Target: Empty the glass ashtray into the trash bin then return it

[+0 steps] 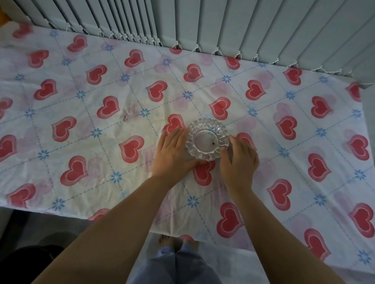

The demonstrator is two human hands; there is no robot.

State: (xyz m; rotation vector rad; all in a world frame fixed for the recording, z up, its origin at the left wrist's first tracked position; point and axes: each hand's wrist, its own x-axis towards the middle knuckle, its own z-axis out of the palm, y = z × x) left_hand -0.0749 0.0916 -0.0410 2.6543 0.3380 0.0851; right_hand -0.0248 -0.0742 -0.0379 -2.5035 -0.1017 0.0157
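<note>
The glass ashtray [207, 139], round with a scalloped rim, stands on the heart-patterned tablecloth [93, 99] near the middle of the table. A few dark specks lie in its bowl. My left hand [174, 151] is cupped against its left side, and my right hand [240, 161] is cupped against its right side. The fingers of both hands touch the glass. The ashtray rests on the cloth between them.
Grey vertical blinds [195, 13] hang along the table's far edge. A dark rounded object [30, 261] sits on the floor at lower left, below the table's near edge; what it is cannot be told. My legs and feet [178, 245] stand at the near edge.
</note>
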